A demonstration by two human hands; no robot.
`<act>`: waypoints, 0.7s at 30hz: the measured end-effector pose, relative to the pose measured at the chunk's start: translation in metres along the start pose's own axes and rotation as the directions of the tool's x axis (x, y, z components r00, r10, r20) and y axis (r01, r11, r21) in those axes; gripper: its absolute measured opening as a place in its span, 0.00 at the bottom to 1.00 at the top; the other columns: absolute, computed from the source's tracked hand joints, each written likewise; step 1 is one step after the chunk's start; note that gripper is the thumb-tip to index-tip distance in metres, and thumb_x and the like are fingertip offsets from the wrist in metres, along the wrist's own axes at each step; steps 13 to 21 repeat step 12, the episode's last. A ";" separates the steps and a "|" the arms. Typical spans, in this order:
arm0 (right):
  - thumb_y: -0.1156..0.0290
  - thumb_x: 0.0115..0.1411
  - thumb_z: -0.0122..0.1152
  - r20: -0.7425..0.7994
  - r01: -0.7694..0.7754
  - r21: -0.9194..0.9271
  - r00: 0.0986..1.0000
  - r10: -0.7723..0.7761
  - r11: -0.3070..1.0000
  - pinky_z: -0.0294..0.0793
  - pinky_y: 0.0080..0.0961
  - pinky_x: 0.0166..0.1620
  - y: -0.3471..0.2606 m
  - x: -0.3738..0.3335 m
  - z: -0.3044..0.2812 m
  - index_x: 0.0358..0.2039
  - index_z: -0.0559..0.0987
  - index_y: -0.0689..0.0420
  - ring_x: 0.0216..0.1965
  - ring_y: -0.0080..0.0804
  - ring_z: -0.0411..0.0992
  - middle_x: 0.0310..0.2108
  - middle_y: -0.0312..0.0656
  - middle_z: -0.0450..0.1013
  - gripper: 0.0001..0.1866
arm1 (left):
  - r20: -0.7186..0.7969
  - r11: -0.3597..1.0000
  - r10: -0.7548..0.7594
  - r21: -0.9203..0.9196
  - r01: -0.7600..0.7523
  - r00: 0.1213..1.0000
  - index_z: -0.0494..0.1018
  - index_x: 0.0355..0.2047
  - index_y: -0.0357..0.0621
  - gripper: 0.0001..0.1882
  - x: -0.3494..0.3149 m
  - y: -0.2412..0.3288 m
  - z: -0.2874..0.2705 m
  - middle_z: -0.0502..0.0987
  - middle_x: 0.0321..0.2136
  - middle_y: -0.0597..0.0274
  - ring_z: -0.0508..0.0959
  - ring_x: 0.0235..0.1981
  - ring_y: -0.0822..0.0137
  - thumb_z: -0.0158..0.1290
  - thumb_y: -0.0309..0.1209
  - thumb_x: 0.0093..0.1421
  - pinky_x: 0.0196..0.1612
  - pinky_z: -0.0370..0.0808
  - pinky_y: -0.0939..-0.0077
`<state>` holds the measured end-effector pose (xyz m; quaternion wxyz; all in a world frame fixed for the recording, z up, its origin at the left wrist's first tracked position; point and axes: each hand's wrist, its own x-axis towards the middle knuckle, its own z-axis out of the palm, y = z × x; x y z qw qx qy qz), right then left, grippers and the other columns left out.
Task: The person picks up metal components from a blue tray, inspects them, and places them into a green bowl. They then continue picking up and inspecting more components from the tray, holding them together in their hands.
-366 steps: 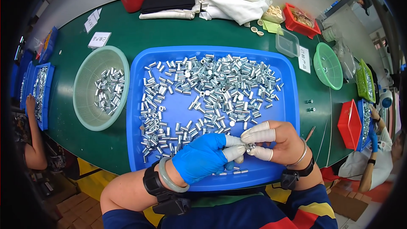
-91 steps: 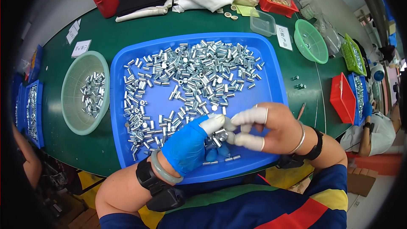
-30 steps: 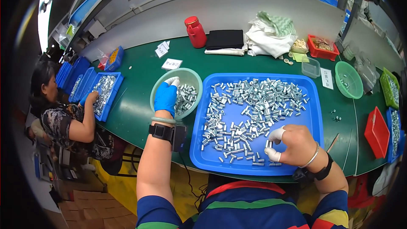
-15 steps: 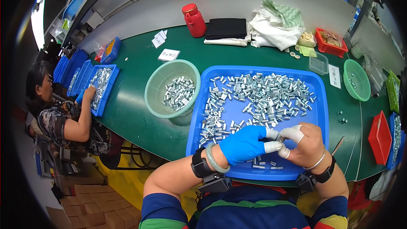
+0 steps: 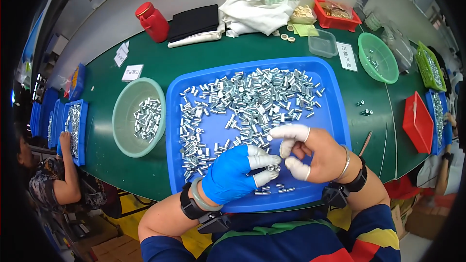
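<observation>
My left hand (image 5: 232,172), in a blue glove with white finger covers, pinches a few short silvery metal sleeves (image 5: 273,168), their round ends showing between thumb and fingers. To its right, my right hand (image 5: 313,154), bare but for white covers on the fingertips, has its thumb and index finger apart with nothing seen between them. Both hands are over the near part of a large blue tray (image 5: 343,131). Many loose metal sleeves (image 5: 262,92) are heaped toward the tray's far side and along its left. A few lie by its near edge.
A pale green bowl (image 5: 121,131) with sleeves stands left of the tray; another green bowl (image 5: 388,68) is at the back right. A red bin (image 5: 417,123), clear box (image 5: 322,43), red jug (image 5: 154,22) and cloths (image 5: 252,12) surround it. A co-worker (image 5: 53,179) sits at left.
My view has swung right, so the tray sits further left in the picture. My right hand has come away from my left, its fingers spreading; the left still pinches metal sleeves.
</observation>
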<state>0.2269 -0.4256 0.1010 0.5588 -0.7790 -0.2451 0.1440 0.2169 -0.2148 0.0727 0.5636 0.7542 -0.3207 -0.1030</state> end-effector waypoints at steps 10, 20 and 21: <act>0.77 0.51 0.55 -0.154 -0.090 0.016 0.984 0.092 0.996 0.64 0.18 0.21 0.015 0.000 0.000 0.46 0.71 0.57 0.17 0.19 0.64 0.21 0.33 0.70 0.19 | 0.149 0.995 0.071 -0.074 -0.060 0.986 0.76 0.39 0.43 0.14 0.000 -0.009 0.009 0.76 0.28 0.59 0.77 0.27 0.65 0.59 0.25 0.49 0.31 0.75 0.76; 0.76 0.52 0.54 -0.143 -0.111 -0.045 0.984 0.103 0.993 0.65 0.17 0.22 0.014 0.000 -0.002 0.46 0.71 0.57 0.17 0.20 0.64 0.22 0.33 0.71 0.19 | 0.171 0.998 0.029 -0.059 -0.019 0.985 0.76 0.39 0.44 0.15 -0.001 -0.011 0.009 0.76 0.29 0.60 0.77 0.28 0.68 0.59 0.25 0.49 0.31 0.76 0.77; 0.76 0.52 0.54 -0.143 -0.111 -0.045 0.984 0.103 0.993 0.65 0.17 0.22 0.014 0.000 -0.002 0.46 0.71 0.57 0.17 0.20 0.64 0.22 0.33 0.71 0.19 | 0.171 0.998 0.029 -0.059 -0.019 0.985 0.76 0.39 0.44 0.15 -0.001 -0.011 0.009 0.76 0.29 0.60 0.77 0.28 0.68 0.59 0.25 0.49 0.31 0.76 0.77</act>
